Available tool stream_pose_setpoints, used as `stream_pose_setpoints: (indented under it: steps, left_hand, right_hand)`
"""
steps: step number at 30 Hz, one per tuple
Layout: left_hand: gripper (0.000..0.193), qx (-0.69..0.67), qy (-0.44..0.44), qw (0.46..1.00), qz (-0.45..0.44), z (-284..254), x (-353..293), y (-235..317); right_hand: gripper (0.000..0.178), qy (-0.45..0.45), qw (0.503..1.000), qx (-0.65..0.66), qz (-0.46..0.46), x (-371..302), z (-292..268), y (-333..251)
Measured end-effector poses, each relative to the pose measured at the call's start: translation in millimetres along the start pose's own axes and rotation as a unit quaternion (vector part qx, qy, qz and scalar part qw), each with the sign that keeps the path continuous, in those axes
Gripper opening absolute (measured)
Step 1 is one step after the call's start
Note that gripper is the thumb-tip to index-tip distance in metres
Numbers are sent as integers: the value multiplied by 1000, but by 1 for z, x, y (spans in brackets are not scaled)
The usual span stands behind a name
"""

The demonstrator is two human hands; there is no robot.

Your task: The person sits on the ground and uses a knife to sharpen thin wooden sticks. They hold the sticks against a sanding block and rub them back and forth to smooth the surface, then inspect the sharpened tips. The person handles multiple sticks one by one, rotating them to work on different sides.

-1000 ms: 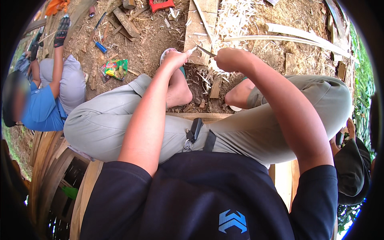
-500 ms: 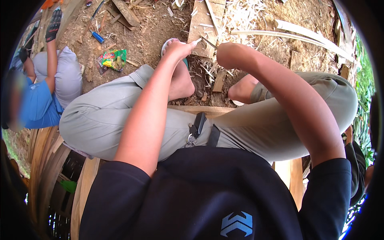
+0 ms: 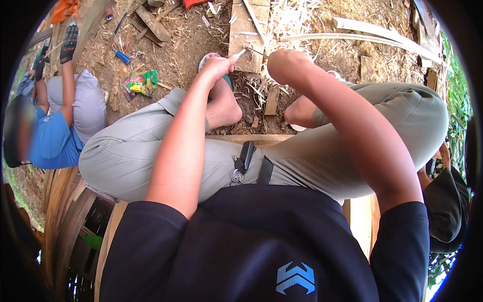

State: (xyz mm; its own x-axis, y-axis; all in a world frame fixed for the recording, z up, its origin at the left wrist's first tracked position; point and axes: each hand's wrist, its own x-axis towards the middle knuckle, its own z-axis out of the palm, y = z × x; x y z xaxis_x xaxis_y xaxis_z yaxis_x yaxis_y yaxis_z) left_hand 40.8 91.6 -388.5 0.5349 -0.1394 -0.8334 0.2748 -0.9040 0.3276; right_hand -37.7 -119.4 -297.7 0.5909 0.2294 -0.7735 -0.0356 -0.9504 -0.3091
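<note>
Both my hands are out in front of me, between my knees, above a flat wooden board [image 3: 245, 30] on the ground. My left hand [image 3: 219, 66] is closed on a thin pale wood stick [image 3: 241, 53], whose tip points away from me to the right. My right hand [image 3: 287, 65] is closed around a knife, its handle hidden by the fist. The knife's thin dark blade [image 3: 257, 52] reaches left toward the stick's tip. Whether blade and stick touch, I cannot tell.
Wood shavings [image 3: 292, 25] and long pale strips [image 3: 372, 38] lie beyond the board. To the left are a colourful snack packet [image 3: 143, 83], a blue-handled tool [image 3: 122, 57] and a gloved co-worker [image 3: 55, 136] in blue. Another person's dark cap [image 3: 445, 204] shows at right.
The view has shifted slightly, so the board and shavings sit farther left. My hands keep nearly the same pose on stick and knife. More of the person at right shows.
</note>
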Motion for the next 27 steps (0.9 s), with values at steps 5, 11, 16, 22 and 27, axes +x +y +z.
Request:
stream_pose_setpoints:
  steps: [5, 11, 16, 22, 27]
  left_hand:
    - [47, 0, -9, 1000, 4, -1, 0, 4]
    - [46, -14, -11, 1000, 1, 1, -1, 1]
    - [46, -4, 6, 1000, 7, 3, 4, -2]
    - [43, 12, 8, 1000, -11, 3, 11, -7]
    - [49, 31, 1, 1000, 5, 7, 15, -9]
  right_hand:
    - [28, -55, 997, -19, -44, 0, -13, 9]
    - [29, -100, 990, 97, -32, 6, -10, 8]
    - [33, -140, 984, 97, -44, 5, -14, 8]
    - [34, -148, 980, 134, -7, 4, -23, 10]
    - [33, -198, 977, 71, 34, 10, -48, 9]
